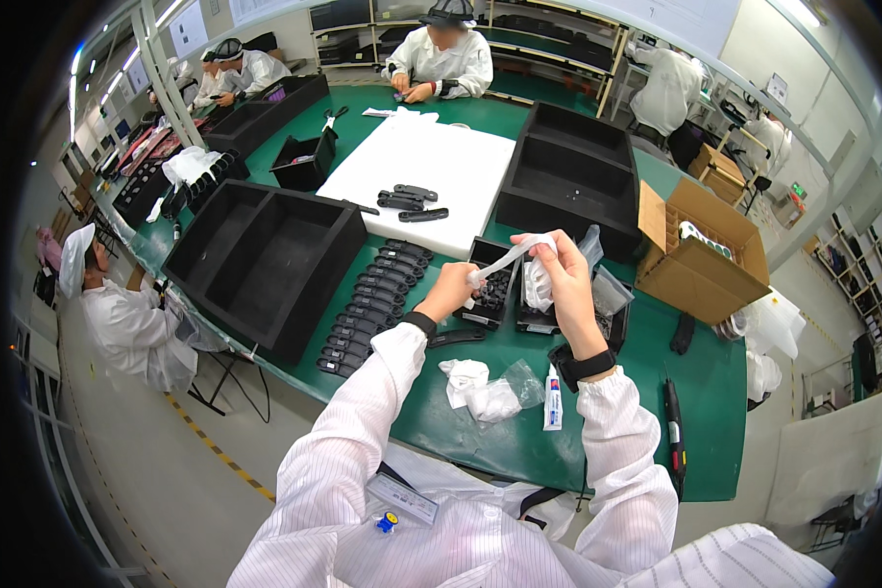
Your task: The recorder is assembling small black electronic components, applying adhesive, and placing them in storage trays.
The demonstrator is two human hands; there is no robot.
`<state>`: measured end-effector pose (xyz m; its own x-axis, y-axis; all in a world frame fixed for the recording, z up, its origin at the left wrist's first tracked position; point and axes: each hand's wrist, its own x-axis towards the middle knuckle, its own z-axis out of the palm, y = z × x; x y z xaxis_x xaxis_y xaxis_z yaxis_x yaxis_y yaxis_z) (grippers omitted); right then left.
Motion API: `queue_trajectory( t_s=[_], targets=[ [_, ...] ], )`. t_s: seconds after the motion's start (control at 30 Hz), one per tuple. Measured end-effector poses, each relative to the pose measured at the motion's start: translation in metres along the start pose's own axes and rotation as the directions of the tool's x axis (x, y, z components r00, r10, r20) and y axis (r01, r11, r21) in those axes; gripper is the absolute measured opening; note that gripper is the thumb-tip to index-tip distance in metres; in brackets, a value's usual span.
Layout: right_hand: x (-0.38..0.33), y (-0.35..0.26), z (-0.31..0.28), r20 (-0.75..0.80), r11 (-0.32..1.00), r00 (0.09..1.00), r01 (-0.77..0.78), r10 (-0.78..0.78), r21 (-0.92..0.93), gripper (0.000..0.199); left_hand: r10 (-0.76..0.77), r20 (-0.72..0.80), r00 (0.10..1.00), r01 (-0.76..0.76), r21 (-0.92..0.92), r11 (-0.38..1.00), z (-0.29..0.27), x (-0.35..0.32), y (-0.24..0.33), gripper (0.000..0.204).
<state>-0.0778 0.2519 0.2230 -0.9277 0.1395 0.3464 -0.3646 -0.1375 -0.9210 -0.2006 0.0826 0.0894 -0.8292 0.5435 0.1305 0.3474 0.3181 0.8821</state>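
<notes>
Pinching a white strip (503, 262) in left hand (451, 291) and right hand (566, 281) alike, over the small black bins (486, 318); perhaps cloth, hard to tell; best to tension gently, avoiding twists.

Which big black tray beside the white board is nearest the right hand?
The black divided tray right of the white foam board; the left tray, opposite, is farther from the right hand.

My left hand (451, 291) and right hand (566, 276) hold a white strip (503, 263) between them, black parts (374, 294) lined up on the tabletop (715, 421) to their left, a tube (553, 404) on their near side.
</notes>
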Motion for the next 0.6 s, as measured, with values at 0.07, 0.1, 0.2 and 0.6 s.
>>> queue_trajectory(
  t_s=[0.07, 0.1, 0.2, 0.6],
  targets=[
    [-0.004, -0.008, 0.005, -0.004, 1.0, 1.0, -0.006, 0.006, -0.007, 0.016, 0.016, 0.002, 1.0, -0.016, 0.026, 1.0, -0.001, -0.001, 0.002, 0.009],
    [-0.006, -0.012, 0.008, -0.004, 1.0, 1.0, -0.014, 0.014, -0.016, 0.016, 0.03, 0.002, 1.0, -0.03, 0.049, 0.998, -0.002, -0.001, 0.002, 0.009],
    [-0.011, -0.013, 0.013, -0.028, 0.997, 0.999, 0.044, -0.045, -0.058, 0.015, 0.019, 0.001, 1.0, -0.019, 0.028, 0.999, -0.002, -0.002, 0.002, 0.008],
    [-0.03, -0.041, 0.027, -0.106, 0.973, 0.972, 0.2, -0.212, -0.113, 0.012, 0.019, 0.014, 1.0, -0.018, -0.049, 0.999, -0.001, -0.001, 0.007, 0.006]
  ],
)
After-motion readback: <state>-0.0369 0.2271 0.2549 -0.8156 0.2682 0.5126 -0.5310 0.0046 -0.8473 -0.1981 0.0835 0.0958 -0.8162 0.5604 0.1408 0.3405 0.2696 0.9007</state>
